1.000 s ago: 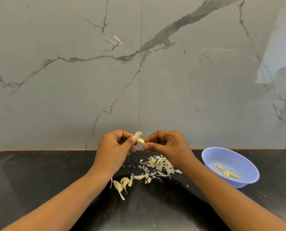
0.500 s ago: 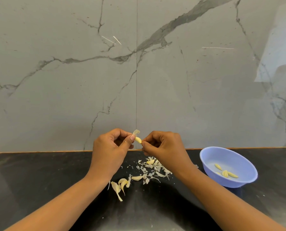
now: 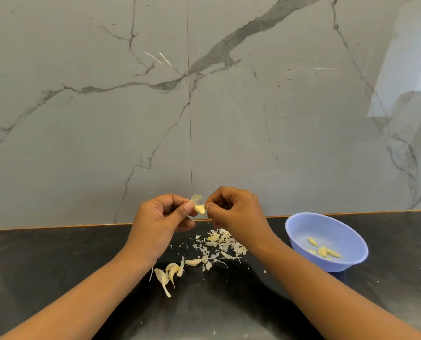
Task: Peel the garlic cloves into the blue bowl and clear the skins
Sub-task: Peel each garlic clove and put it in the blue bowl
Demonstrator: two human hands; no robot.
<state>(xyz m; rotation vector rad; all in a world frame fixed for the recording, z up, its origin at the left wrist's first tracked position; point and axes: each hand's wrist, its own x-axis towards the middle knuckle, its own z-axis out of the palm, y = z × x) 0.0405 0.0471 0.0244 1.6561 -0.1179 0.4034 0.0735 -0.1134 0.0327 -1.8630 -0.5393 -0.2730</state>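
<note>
- Both forearms (image 3: 86,298) are bare up to the picture's lower edge, with only skin showing.
- The left hand (image 3: 160,217) has a short, plain thumbnail (image 3: 188,206).
- A tiny glint (image 3: 175,211) on a left finger may be a thin ring; it is too small to tell.
- The right hand (image 3: 236,212) is bare.

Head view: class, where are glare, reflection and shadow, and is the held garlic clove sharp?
Head view: a pale reflection washes the marble wall at upper right, with thin bright glints nearer the middle; the black counter shows soft sheen and dim shadow beneath the forearms; the garlic clove, pinched between left hand and right hand, looks fairly sharp.
</note>
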